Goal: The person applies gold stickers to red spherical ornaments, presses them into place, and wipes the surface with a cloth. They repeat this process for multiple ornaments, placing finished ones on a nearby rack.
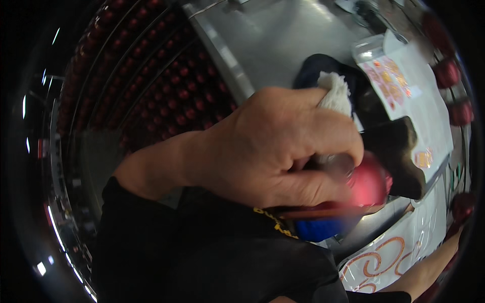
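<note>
My left hand [273, 141] comes in from the left, close to the camera, its back toward me. Thumb and fingers close around a shiny, pinkish-red round thing [370, 182], blurred by motion. A crumpled white cloth or tissue [336, 96] sticks up by the fingers of the same hand. Under the red thing show a blurred brown strip and a blue patch [318, 230]; I cannot make out either. A bare forearm [429, 267] with a black sleeve reaches along the lower right; I cannot tell whether it is mine, and its fingers are lost at the dark rim.
Rows of dark red round things [172, 101] fill the upper left beside a metal table [283, 40]. On the right lie a dark piece with a wavy edge [404, 161], a white sheet with colourful printed pieces [429, 96], a ring-patterned sheet [404, 247] and more red round things [447, 73].
</note>
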Motion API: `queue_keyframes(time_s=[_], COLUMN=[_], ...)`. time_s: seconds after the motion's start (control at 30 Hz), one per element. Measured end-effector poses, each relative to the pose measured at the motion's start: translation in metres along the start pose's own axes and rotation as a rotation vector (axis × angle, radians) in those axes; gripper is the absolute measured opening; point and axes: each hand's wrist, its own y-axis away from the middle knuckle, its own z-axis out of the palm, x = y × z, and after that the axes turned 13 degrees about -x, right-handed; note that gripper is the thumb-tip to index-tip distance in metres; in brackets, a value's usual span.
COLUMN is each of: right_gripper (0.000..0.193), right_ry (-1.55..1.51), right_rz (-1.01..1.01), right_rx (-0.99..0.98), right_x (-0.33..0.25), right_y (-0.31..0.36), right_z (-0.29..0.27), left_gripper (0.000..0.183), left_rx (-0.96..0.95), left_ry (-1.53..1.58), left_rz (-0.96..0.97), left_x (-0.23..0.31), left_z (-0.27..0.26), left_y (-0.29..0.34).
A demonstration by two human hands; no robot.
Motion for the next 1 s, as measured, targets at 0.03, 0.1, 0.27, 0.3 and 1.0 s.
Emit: queue_keyframes(time_s=[0.03, 0.1, 0.27, 0.3, 1.0], right_gripper=[0.059, 0.058, 0.056, 0.056, 0.047], right_ry=[-0.057, -0.148, -0.09, -0.059, 0.252], right_rz=[-0.085, -0.229, -0.409, -0.413, -0.221], right_rx=[-0.085, -0.339, -0.694, -0.702, -0.674], right_x=[-0.042, -0.126, -0.269, -0.286, -0.467], right_y=[0.053, 0.137, 0.232, 0.233, 0.275], right_z=[0.032, 0.099, 0.205, 0.219, 0.319], left_gripper=[0.027, 0.026, 0.025, 0.027, 0.037], left_rx=[0.158, 0.416, 0.786, 0.824, 1.289], left_ry=[-0.038, -0.076, -0.214, -0.378, -0.606], left_rz=[-0.005, -0.026, -0.193, -0.263, -1.982], left_x=[-0.003, -0.008, -0.015, -0.023, -0.267], left_z=[0.002, 0.002, -0.009, -0.011, 0.059], left_y=[0.021, 0.063, 0.211, 0.244, 0.962])
